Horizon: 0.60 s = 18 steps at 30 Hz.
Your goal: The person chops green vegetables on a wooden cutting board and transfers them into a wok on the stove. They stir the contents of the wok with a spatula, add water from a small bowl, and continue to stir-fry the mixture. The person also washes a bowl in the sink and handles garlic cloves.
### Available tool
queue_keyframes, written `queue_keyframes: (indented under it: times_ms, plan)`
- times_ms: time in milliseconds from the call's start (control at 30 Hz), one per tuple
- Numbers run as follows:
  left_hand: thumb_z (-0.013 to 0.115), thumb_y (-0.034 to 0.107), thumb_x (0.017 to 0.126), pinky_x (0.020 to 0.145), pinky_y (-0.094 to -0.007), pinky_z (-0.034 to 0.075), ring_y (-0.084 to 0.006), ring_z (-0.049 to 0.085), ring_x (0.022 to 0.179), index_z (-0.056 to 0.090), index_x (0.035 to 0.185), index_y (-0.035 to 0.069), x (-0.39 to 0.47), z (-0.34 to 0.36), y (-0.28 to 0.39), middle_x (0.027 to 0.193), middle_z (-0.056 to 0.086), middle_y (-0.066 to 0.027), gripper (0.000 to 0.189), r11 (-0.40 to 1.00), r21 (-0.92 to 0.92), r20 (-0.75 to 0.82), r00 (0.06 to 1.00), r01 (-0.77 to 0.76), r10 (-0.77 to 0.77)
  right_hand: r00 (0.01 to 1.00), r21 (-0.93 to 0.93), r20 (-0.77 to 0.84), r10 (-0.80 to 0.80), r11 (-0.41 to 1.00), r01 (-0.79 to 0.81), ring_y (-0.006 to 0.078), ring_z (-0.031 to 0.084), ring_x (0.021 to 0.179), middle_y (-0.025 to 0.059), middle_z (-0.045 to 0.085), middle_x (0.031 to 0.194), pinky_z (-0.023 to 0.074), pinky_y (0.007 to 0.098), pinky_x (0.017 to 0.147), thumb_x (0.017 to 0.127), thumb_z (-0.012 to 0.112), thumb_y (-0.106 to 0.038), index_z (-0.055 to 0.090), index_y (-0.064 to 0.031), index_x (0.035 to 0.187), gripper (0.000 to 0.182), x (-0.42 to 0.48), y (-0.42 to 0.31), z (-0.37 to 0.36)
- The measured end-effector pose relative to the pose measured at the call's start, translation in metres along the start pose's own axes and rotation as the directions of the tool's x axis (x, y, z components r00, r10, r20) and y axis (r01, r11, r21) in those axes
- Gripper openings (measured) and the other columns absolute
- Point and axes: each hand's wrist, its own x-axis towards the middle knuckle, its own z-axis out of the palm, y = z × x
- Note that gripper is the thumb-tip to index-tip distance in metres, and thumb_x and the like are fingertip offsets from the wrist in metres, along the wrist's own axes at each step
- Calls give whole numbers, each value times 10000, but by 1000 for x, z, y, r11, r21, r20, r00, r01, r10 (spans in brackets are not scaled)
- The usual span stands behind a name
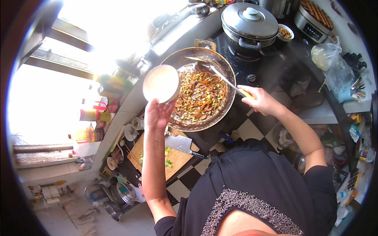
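Note:
A large worn wok [231,97] holds a stir-fry of shredded vegetables, small yellow-green pieces and bits of meat [200,96], with dark liquid at its far side. My left hand [159,115] grips a pale bowl [161,83], raised over the wok's left part; the bowl shows a whitish surface, and whether it holds liquid I cannot tell. In my right hand [260,100] is the yellow handle of a metal spatula [223,75], whose head reaches into the liquid at the wok's far side.
A lidded steel pot [251,22] stands on the stove beyond the wok, beside a small bowl of brown food [285,33]. Below left, a cleaver [178,143] lies on a wooden cutting board [180,166] with chopped greens. Bottles [87,134] line the window ledge. A plastic bag [333,62] is at right.

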Motion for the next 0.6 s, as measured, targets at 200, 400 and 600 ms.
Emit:
queue_keyframes:
  times_ms: [200, 400, 600]
  plan:
    - [568, 113, 849, 936, -466, 571, -462, 573, 1118, 325, 1361, -36, 8, -1, 0, 1256, 496, -238, 586, 1000, 23, -15, 1000, -7, 7, 982, -291, 52, -181, 938, 188, 379, 657, 921, 223, 676, 1008, 518, 444, 824, 861, 625, -172, 522, -70, 1333, 493, 8, 3, 17]
    - [544, 110, 886, 918, -486, 580, -456, 573, 1109, 313, 1326, -57, 39, 1, -8, 1250, 483, -259, 525, 999, 34, -25, 1000, 19, -18, 965, -416, 96, -243, 871, 260, 391, 654, 900, 219, 673, 948, 525, 475, 819, 864, 618, -148, 478, -73, 1343, 505, -3, 6, 28]
    - [536, 155, 898, 772, -457, 626, -340, 640, 993, 363, 1326, 13, 88, 12, -16, 1181, 548, -215, 483, 987, 125, -115, 990, 100, -86, 962, -474, 125, -242, 837, 272, 386, 666, 823, 208, 675, 862, 541, 470, 758, 855, 622, -145, 453, -46, 1337, 521, -17, 5, 32]
